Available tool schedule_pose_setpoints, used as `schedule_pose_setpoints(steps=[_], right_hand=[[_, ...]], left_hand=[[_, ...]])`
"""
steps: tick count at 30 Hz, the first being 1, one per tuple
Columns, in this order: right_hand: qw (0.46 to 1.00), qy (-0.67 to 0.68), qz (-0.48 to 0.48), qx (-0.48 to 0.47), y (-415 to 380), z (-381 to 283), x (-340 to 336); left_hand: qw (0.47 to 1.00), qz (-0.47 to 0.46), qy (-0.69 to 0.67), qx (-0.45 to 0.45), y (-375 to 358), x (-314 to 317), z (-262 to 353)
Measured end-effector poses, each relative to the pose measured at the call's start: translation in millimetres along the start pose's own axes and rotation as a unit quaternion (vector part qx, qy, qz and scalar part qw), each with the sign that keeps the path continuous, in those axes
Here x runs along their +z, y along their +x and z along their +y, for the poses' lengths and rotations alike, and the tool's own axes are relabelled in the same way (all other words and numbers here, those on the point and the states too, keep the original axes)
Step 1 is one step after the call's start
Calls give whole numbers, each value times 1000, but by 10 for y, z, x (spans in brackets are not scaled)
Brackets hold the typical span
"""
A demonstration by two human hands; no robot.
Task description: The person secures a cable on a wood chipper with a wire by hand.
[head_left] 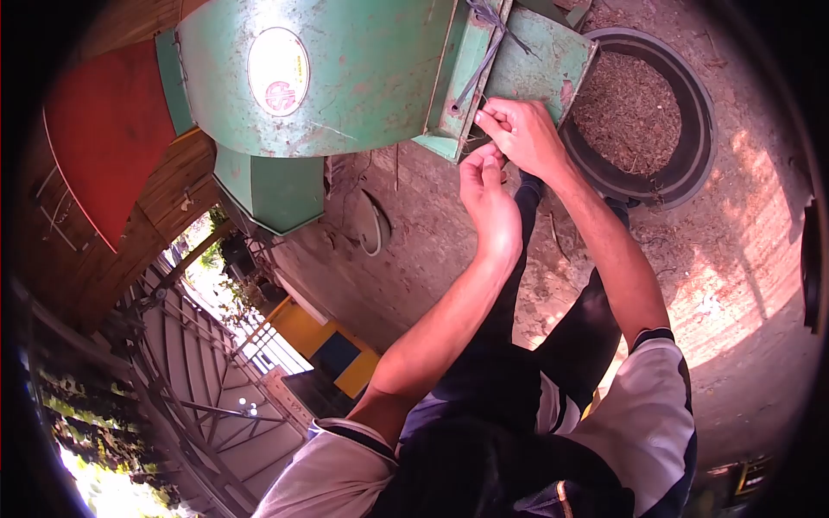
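A large green metal machine [363, 78] with a round drum and a worn oval label fills the top of the head view. My right hand [525, 134] is at the lower edge of its side flange [445, 142], thumb and fingers pinched together. Just below, my left hand [490, 203] has its fingertips closed close to the same edge. Thin strands show around the fingertips, but what either hand pinches is too small to make out. A dark cord [484, 65] is tied along the flange above my hands. Beside it a green chute [540, 65] slopes outward.
A round black tub [704, 129] of dry shredded material [626, 112] stands right of the chute, near my feet. A red panel [112, 138] and a lower green chute [281, 190] are at left. Behind are a spiral staircase [186, 354] and a yellow object [298, 326].
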State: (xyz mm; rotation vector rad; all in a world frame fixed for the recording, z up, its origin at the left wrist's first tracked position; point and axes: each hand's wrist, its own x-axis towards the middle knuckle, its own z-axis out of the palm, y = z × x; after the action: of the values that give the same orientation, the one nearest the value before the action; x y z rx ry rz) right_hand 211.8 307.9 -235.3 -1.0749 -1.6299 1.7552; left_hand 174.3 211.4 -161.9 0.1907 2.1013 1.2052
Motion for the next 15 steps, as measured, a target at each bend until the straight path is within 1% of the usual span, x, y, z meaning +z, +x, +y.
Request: schedule_pose_setpoints(steps=[1, 3, 4, 5, 7, 8, 9, 11, 12, 13, 15], right_hand=[[1000, -13, -11, 1, 57, 8, -16], [1000, -7, -12, 16, 124, 34, -9], [1000, -22, -10, -5, 162, -30, -53], [998, -45, -27, 26, 187, -99, -94], [997, -56, -29, 46, 193, -143, -94], [996, -84, -27, 28, 211, -145, -92], [995, -94, -30, 30, 230, -141, -95], [994, -98, -29, 40, 261, -142, -97], [993, -104, -30, 41, 268, -160, -86], [992, -120, -24, 28, 246, -170, -71], [990, -142, -16, 17, 250, -123, -41]], left_hand=[[998, 11, -49, -37, 87, 59, 12], [977, 11, -205, -47, 189, 179, 8], [952, -19, -299, -61, 238, 214, -2], [927, -43, -369, -43, 331, 260, -34], [904, -78, -418, -34, 491, 275, -114], [895, -94, -433, -47, 524, 314, -140], [891, -94, -441, -51, 522, 365, -138], [868, -40, -492, -53, 503, 464, -127], [856, -28, -513, -65, 506, 482, -136], [853, -28, -516, -70, 505, 484, -156], [867, -38, -494, -56, 549, 495, -186]])
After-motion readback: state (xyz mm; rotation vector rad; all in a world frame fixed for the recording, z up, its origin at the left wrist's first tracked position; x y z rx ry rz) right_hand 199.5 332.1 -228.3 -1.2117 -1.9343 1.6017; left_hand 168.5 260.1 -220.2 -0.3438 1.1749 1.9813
